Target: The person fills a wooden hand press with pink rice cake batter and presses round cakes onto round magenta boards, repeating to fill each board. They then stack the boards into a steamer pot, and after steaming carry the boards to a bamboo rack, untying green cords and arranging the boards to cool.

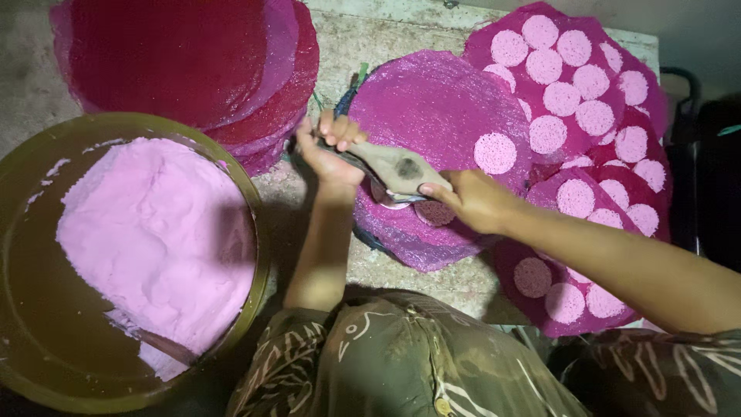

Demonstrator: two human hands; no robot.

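My left hand grips one end of a flat, dough-smeared scraper tool, and my right hand holds its other end. The tool lies across a round magenta mesh mat on top of a stack of such mats. One pale pink dough disc sits on the top mat, right of the tool. A small round ring shows just under the tool, partly hidden.
A large olive bowl at the left holds a mound of pink dough. Dark red round mats are stacked at the back left. Magenta mats covered with several pink discs lie at the right.
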